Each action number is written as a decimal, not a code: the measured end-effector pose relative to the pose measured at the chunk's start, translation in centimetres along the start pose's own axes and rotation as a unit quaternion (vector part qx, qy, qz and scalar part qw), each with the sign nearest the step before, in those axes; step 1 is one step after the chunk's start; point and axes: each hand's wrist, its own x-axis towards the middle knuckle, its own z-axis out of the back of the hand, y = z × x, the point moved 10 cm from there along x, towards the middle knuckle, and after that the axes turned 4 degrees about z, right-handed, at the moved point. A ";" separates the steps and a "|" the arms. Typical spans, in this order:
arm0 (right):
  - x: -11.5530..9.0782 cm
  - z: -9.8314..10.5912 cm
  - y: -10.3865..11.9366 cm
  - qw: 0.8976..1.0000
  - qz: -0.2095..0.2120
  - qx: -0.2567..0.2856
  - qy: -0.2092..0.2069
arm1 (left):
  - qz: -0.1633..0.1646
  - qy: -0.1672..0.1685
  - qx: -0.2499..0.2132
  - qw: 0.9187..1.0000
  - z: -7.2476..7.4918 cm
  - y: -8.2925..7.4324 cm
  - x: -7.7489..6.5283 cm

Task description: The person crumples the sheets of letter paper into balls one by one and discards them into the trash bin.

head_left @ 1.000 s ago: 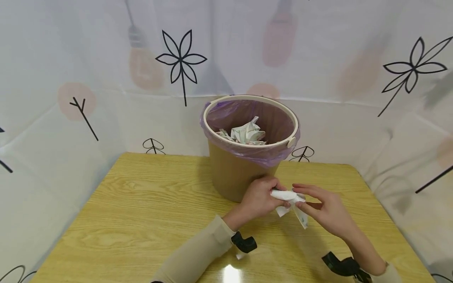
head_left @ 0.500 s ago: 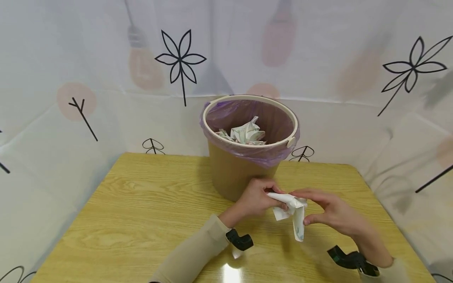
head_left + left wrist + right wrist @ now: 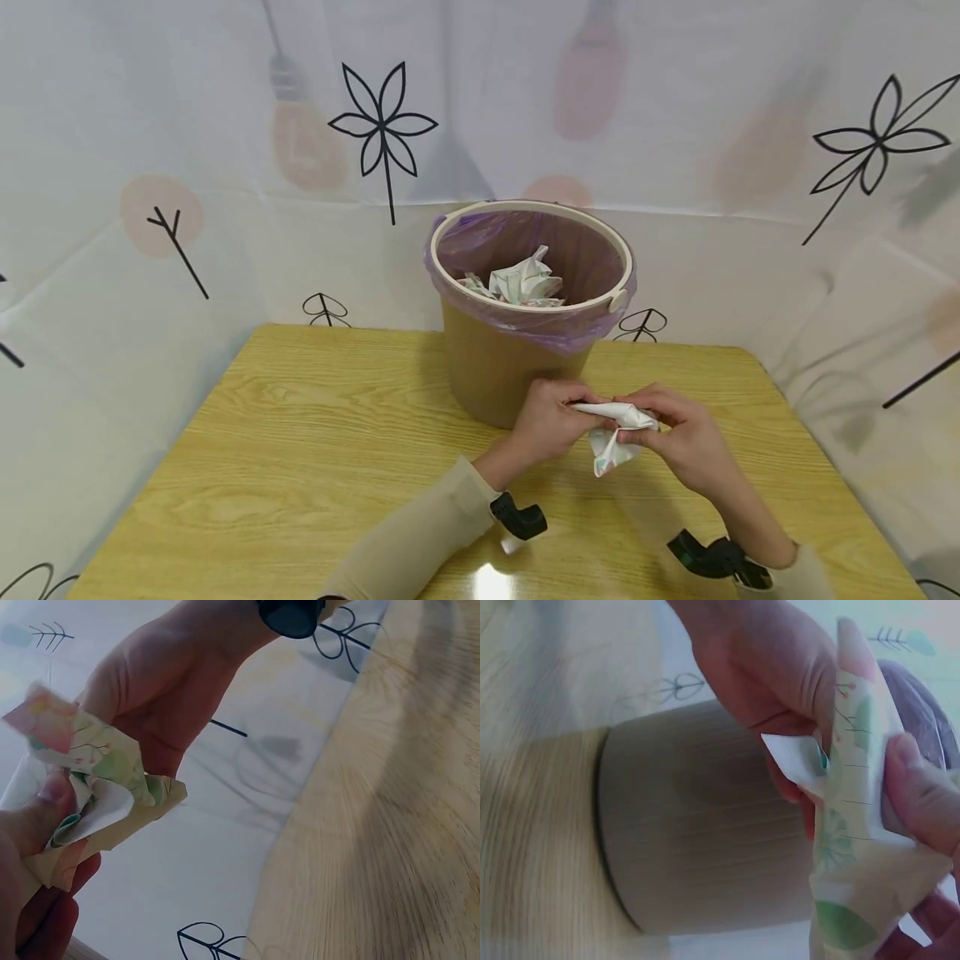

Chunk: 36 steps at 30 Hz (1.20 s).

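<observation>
A crumpled sheet of printed paper (image 3: 622, 417), white with pink and green patterns, is held between both hands above the table. My left hand (image 3: 551, 421) grips its left end, the thumb pressing on it. My right hand (image 3: 686, 437) pinches its right end between thumb and fingers. In the left wrist view, folds and a pink corner of the paper (image 3: 112, 761) stick up near the left thumb. In the right wrist view, a long folded edge of the paper (image 3: 855, 750) runs up between the hands. Some fingertips are hidden behind the paper.
A tan bin (image 3: 495, 375) lined with a purple plastic bag (image 3: 577, 337) stands just behind my hands on the wooden table (image 3: 315, 442). Crumpled papers (image 3: 525, 279) lie inside it. A patterned cloth backdrop (image 3: 225, 125) surrounds the table.
My right hand first opened away from the paper, leaving a strip hanging, then closed in and pinched it again. The paper now looks more bunched. The left hand stays nearly in place.
</observation>
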 end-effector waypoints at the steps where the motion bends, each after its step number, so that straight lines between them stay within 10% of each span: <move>1: 0.0 0.1 0.0 1.000 0.000 -0.002 -0.006 | 0.001 0.000 -0.002 1.000 0.0 -0.1 0.0; 14: -0.4 1.3 0.9 0.988 0.040 -0.094 -0.112 | -0.009 0.140 0.054 0.989 -1.4 -0.8 -0.4; 23: -0.6 0.6 1.8 0.967 0.065 -0.159 -0.187 | -0.009 -0.027 0.097 0.995 0.0 -1.2 -0.4; 27: -0.3 0.3 1.9 0.977 0.050 -0.131 -0.159 | 0.042 -0.034 0.023 0.998 0.5 -0.2 -0.2; 32: -0.1 -0.1 0.8 0.999 -0.024 0.014 -0.030 | 0.105 -0.001 -0.034 0.994 0.7 1.0 -0.2; 36: -0.5 -0.2 0.4 0.980 -0.035 0.178 0.084 | 0.111 0.024 -0.073 0.991 0.7 1.2 -0.1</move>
